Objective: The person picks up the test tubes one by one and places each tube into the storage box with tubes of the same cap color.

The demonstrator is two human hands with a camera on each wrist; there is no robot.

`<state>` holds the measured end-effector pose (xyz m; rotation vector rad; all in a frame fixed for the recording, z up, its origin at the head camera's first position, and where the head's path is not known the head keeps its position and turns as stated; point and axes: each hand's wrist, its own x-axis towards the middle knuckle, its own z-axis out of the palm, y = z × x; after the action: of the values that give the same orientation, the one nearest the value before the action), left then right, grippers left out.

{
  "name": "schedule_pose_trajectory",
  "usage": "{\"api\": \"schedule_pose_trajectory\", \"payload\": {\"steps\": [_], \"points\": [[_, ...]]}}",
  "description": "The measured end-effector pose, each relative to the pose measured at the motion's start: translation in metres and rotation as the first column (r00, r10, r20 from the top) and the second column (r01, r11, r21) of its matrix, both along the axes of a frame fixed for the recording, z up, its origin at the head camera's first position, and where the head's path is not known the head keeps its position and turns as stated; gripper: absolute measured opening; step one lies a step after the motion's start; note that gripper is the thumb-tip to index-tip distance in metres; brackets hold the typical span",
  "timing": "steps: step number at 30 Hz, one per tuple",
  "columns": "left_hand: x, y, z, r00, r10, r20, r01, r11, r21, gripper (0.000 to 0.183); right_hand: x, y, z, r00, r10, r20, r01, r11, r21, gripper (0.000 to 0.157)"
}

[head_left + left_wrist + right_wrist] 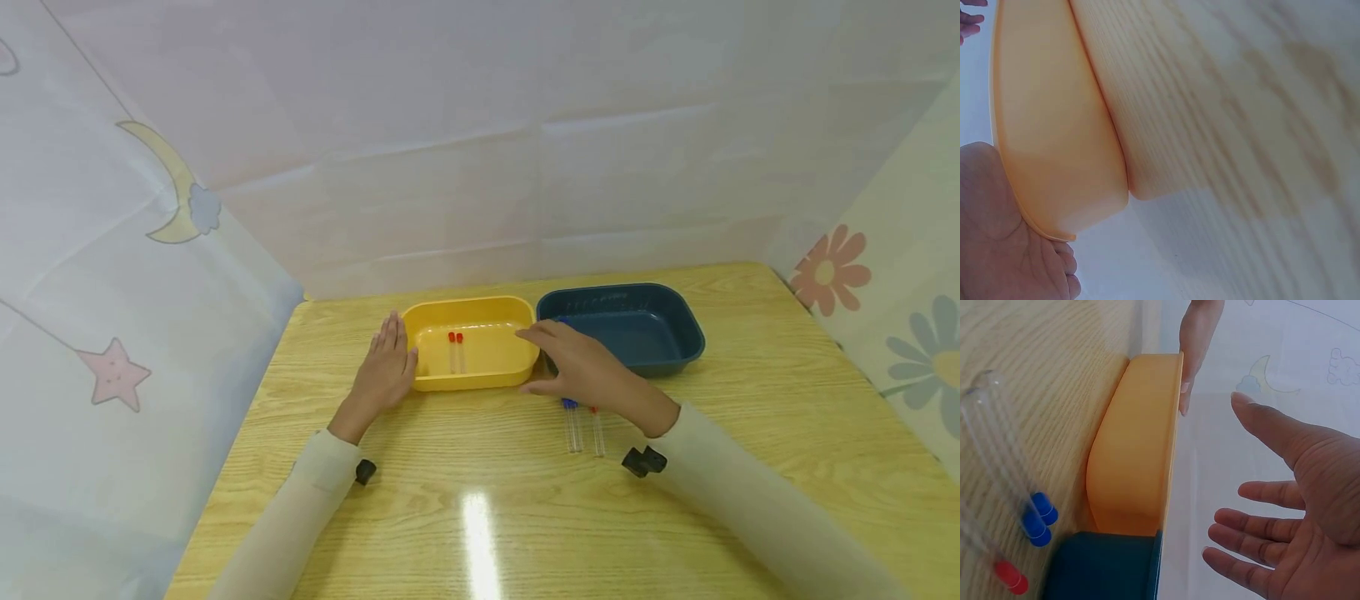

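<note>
A yellow basin (474,382) sits on the table, with two red-capped clear tubes (456,354) lying in it. My left hand (382,367) lies along its left end, fingers straight, palm against the rim in the left wrist view. Over the gap between the yellow basin and a dark blue basin (637,333) is my right hand (585,367). Its thumb and fingers are spread, holding nothing, and stand apart from the yellow rim (1174,444) in the right wrist view. Blue-capped tubes (572,427) and a red-capped tube (597,433) lie in front of the dark blue basin.
The wooden table (420,517) extends toward me and to both sides. A pale printed cloth (450,167) hangs behind and beside it. Something blue (562,320) shows at the left inside of the dark blue basin, partly hidden by my right hand.
</note>
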<state>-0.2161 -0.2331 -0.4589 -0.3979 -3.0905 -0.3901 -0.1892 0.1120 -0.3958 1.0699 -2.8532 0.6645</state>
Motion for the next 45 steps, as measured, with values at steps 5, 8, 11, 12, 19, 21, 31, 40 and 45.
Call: {"api": "schedule_pose_trajectory", "payload": {"steps": [5,8,11,12,19,21,31,40,45], "points": [[0.000,0.000,0.001,1.000,0.002,0.000,-0.002,1.000,-0.004,0.066,0.006,0.010,-0.002,1.000,0.002,-0.011,-0.002,1.000,-0.001,0.082],[0.000,-0.001,0.001,1.000,-0.002,-0.001,0.002,1.000,-0.004,0.065,0.010,0.015,-0.003,1.000,-0.002,-0.003,0.002,1.000,-0.010,0.081],[0.000,-0.001,0.002,1.000,-0.003,0.004,0.003,1.000,-0.001,0.065,0.015,0.021,-0.004,1.000,-0.014,0.008,0.014,1.000,-0.015,0.081],[-0.001,-0.002,0.002,1.000,-0.003,0.005,0.003,1.000,0.002,0.065,0.016,0.022,-0.004,1.000,-0.018,0.007,0.018,1.000,-0.013,0.081],[-0.002,-0.002,0.002,1.000,-0.008,-0.012,0.008,1.000,-0.002,0.065,0.025,0.032,-0.006,0.999,-0.034,-0.005,0.034,0.999,0.003,0.083],[-0.002,-0.002,0.002,1.000,-0.009,-0.011,0.009,1.000,-0.003,0.065,0.028,0.035,-0.007,0.999,-0.038,-0.005,0.038,0.999,0.007,0.083],[-0.002,-0.003,0.002,1.000,-0.003,0.007,0.003,1.000,-0.006,0.066,0.038,0.049,-0.016,0.996,-0.083,0.027,0.083,0.997,-0.002,0.083],[-0.001,-0.003,-0.003,1.000,-0.013,-0.017,0.013,1.000,0.004,0.065,0.048,0.063,-0.023,0.994,-0.104,0.033,0.103,0.995,0.009,0.085],[-0.001,-0.003,-0.003,1.000,-0.012,-0.015,0.012,1.000,0.007,0.065,0.052,0.068,-0.027,0.994,-0.104,0.024,0.104,0.995,0.002,0.085]]}}
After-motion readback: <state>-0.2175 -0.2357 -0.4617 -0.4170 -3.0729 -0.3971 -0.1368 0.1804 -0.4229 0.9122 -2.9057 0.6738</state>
